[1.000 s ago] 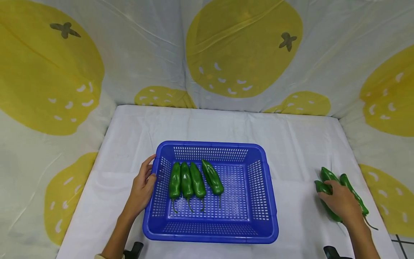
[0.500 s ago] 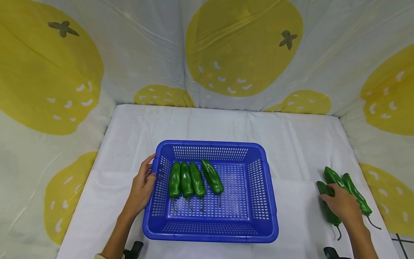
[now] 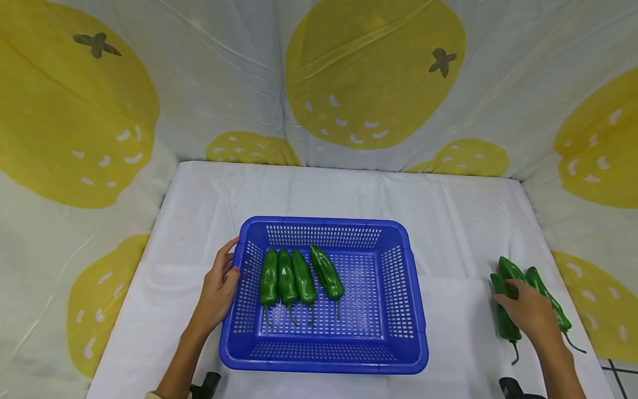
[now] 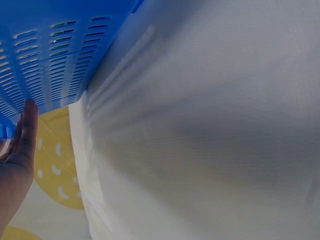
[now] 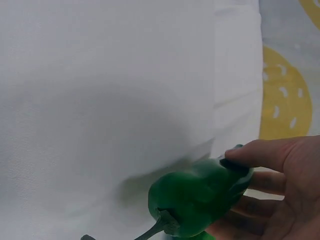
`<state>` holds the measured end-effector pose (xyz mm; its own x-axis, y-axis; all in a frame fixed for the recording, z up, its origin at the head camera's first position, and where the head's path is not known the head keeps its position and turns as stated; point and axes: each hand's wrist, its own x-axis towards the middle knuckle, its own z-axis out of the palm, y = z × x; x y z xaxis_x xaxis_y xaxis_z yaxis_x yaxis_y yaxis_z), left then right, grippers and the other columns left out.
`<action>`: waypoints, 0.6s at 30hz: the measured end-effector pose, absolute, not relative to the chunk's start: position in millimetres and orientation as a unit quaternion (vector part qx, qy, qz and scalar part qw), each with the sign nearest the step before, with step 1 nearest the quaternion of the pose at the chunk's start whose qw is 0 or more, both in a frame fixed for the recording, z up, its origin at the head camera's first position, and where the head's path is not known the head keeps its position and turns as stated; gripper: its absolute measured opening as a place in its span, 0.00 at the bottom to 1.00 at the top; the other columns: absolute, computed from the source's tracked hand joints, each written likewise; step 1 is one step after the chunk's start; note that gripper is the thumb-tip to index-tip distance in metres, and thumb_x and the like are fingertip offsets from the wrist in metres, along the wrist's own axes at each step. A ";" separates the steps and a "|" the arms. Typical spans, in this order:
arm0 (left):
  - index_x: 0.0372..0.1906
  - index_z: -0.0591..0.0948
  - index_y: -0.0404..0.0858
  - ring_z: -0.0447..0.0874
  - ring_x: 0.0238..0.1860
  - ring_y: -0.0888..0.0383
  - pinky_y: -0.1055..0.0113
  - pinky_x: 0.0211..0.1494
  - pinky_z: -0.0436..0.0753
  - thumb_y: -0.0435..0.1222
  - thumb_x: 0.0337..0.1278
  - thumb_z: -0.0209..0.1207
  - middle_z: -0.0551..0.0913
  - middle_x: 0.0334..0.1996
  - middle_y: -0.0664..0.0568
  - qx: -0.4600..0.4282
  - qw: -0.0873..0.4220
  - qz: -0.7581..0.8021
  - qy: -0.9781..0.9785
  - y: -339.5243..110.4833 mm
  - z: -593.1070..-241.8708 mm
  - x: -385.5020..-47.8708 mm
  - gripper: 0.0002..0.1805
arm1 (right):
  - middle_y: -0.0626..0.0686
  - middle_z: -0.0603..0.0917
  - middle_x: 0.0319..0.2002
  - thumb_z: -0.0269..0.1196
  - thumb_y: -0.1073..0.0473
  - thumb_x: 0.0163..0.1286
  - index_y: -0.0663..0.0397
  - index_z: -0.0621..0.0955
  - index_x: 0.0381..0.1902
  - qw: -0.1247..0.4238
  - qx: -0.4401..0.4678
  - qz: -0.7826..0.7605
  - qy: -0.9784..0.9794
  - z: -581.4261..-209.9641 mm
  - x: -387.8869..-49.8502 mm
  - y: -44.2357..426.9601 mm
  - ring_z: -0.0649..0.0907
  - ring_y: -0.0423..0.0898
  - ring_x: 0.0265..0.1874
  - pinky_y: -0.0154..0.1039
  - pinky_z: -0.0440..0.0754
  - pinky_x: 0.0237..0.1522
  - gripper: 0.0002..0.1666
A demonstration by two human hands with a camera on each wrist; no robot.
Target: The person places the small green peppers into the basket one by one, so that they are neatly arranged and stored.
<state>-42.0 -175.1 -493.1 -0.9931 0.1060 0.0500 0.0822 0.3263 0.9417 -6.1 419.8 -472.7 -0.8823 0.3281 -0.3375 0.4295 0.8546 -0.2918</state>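
1. Pinches a green pepper (image 3: 507, 324) in the right grip (image 3: 528, 310), with thumb and fingers around its pointed end and with its stem toward six o'clock. Cannot tell how much of its underside is touching the counter (image 3: 324, 191).
2. Rests the left grip (image 3: 219, 285) against the basket (image 3: 319, 366) at its nine o'clock side, with fingers laid straight along the outer wall rather than curled around anything.
3. Has a second pepper (image 3: 509, 270) just beside the right grip at eleven o'clock and a third pepper (image 3: 550, 296) at two o'clock, both green and partly hidden by the hand.
4. Has the blue plastic basket well apart from the right grip, at nine o'clock.
5. Holds, inside that basket, a close trio of peppers (image 3: 287, 279) toward nine o'clock, with stems near six o'clock; also holds a fourth pepper (image 3: 327, 274) near the middle, tilted with its tip toward eleven o'clock.
6. Spreads white cloth over the counter; beyond, at twelve o'clock, hangs a pale curtain (image 3: 239, 72) printed with yellow fruit.
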 end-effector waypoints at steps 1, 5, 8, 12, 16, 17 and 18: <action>0.76 0.58 0.55 0.81 0.53 0.49 0.68 0.48 0.81 0.27 0.73 0.41 0.78 0.56 0.44 0.057 0.010 0.578 0.814 -175.1 -493.0 -42.0 0.33 | 0.84 0.69 0.55 0.61 0.59 0.67 0.80 0.67 0.59 0.133 0.192 -0.183 0.955 -471.2 -7.0 418.7 0.74 0.79 0.46 0.65 0.79 0.35 0.32; 0.76 0.58 0.55 0.81 0.53 0.49 0.68 0.47 0.81 0.28 0.73 0.41 0.77 0.56 0.43 0.056 0.012 0.579 0.813 -175.2 -492.6 -41.7 0.33 | 0.83 0.71 0.52 0.61 0.59 0.68 0.80 0.68 0.60 0.119 0.177 -0.188 0.959 -463.1 -12.6 411.2 0.77 0.76 0.42 0.61 0.81 0.30 0.32; 0.77 0.58 0.55 0.81 0.53 0.48 0.68 0.47 0.81 0.28 0.73 0.41 0.77 0.56 0.43 0.057 0.013 0.579 0.813 -175.3 -492.2 -41.5 0.33 | 0.82 0.73 0.50 0.61 0.57 0.69 0.79 0.68 0.61 0.120 0.170 -0.195 0.959 -455.7 -17.4 403.5 0.78 0.74 0.40 0.59 0.82 0.27 0.33; 0.77 0.58 0.55 0.81 0.53 0.49 0.68 0.47 0.81 0.28 0.73 0.41 0.77 0.56 0.43 0.057 0.014 0.580 0.812 -175.2 -492.0 -41.4 0.33 | 0.81 0.76 0.46 0.61 0.56 0.70 0.78 0.68 0.63 0.113 0.156 -0.207 0.959 -445.0 -22.6 390.7 0.80 0.72 0.37 0.56 0.82 0.24 0.33; 0.77 0.58 0.55 0.81 0.53 0.49 0.67 0.47 0.81 0.27 0.73 0.41 0.77 0.56 0.43 0.057 0.015 0.582 0.811 -175.2 -492.1 -41.3 0.33 | 0.79 0.78 0.44 0.60 0.57 0.71 0.76 0.68 0.63 0.100 0.132 -0.222 0.961 -433.7 -27.3 377.1 0.83 0.67 0.32 0.52 0.82 0.23 0.32; 0.77 0.58 0.55 0.81 0.53 0.49 0.67 0.47 0.81 0.28 0.73 0.41 0.77 0.56 0.43 0.057 0.015 0.581 0.812 -175.2 -492.1 -41.3 0.33 | 0.79 0.79 0.44 0.59 0.56 0.72 0.76 0.67 0.63 0.098 0.127 -0.226 0.961 -430.7 -28.5 373.4 0.83 0.65 0.31 0.51 0.82 0.22 0.32; 0.77 0.58 0.55 0.81 0.53 0.48 0.67 0.47 0.81 0.28 0.73 0.41 0.77 0.57 0.43 0.057 0.015 0.581 0.812 -175.2 -492.1 -41.3 0.33 | 0.79 0.79 0.45 0.59 0.56 0.72 0.75 0.67 0.64 0.096 0.121 -0.231 0.961 -427.9 -29.5 369.7 0.84 0.64 0.31 0.50 0.82 0.22 0.32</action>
<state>-41.3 -175.2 -492.1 -0.9931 0.1096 0.0420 0.0750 0.3178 0.9452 -29.5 369.7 -427.9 -0.9524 0.1880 -0.2400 0.2766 0.8639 -0.4208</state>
